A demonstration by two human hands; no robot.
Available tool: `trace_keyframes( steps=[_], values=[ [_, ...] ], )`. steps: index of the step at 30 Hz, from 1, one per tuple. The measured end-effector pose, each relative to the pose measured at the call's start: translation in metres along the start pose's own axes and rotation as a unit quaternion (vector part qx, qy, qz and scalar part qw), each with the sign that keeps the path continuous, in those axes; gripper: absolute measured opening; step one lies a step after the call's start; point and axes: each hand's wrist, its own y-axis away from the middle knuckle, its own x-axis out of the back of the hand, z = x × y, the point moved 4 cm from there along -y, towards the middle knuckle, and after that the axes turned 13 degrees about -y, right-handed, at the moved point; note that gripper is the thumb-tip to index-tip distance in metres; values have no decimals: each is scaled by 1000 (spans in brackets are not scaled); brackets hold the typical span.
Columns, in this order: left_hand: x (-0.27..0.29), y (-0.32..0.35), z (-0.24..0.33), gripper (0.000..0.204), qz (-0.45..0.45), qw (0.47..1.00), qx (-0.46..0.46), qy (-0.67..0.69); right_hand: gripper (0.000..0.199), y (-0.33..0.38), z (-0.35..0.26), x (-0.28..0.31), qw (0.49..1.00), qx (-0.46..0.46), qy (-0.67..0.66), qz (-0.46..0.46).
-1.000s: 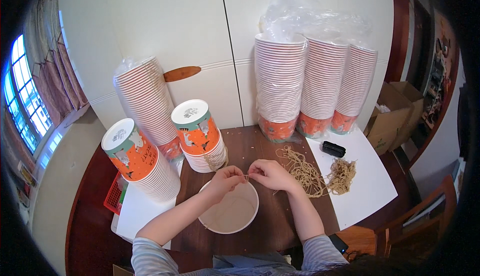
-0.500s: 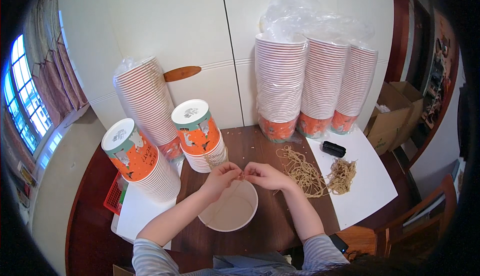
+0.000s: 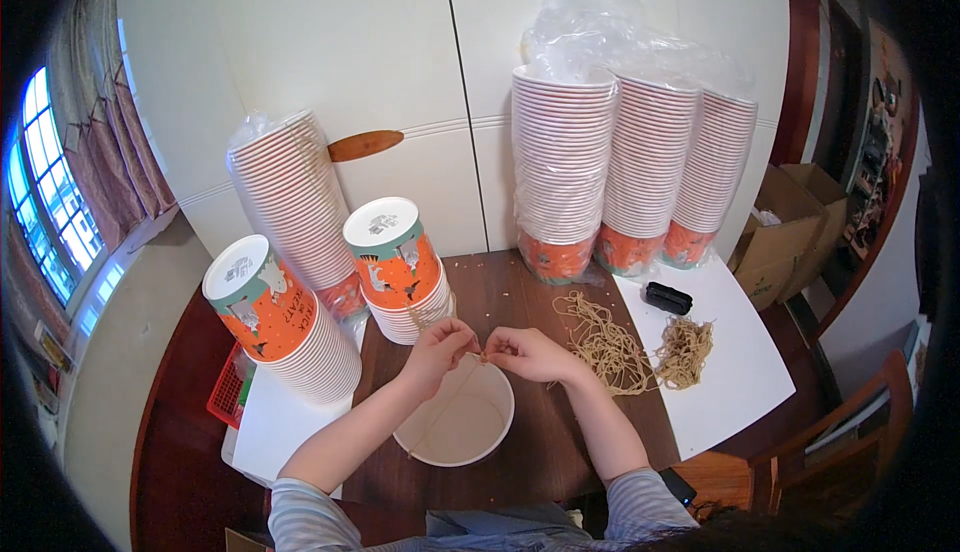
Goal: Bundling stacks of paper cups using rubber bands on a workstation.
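Observation:
Above a white paper bucket (image 3: 472,430), its mouth facing up, both my hands meet with fingertips pinched. My left hand (image 3: 438,357) and my right hand (image 3: 530,354) hold a thin tan string (image 3: 452,398) between them, a short stretch of it showing between the fingertips. From there the string runs down across the bucket's opening toward the near left rim. Any knot in it is too small to make out. Just beyond my left hand stands an upside-down stack of orange and green printed buckets (image 3: 400,272), with tan strands at its side.
Loose tan strings (image 3: 608,347) and a tangled bundle (image 3: 684,354) lie right of my right hand, near a black oblong object (image 3: 668,298). Three wrapped bucket stacks (image 3: 648,152) rise at the back right. More stacks (image 3: 320,337) stand left on the brown-and-white table (image 3: 560,442).
My hands have drawn slightly apart, the left one shifting a little left and up, so more string shows between them. The bucket beneath has moved very slightly toward me.

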Motion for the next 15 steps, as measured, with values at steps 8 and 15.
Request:
trace_keyframes(
  steps=[8,15],
  values=[
    [5,5,7,4,-69,988,65,-125,13,0,1,2,999,-4,-34,20],
    [2,8,1,12,-129,945,31,-300,14,2,-1,-1,1000,7,-9,6]
  ],
)
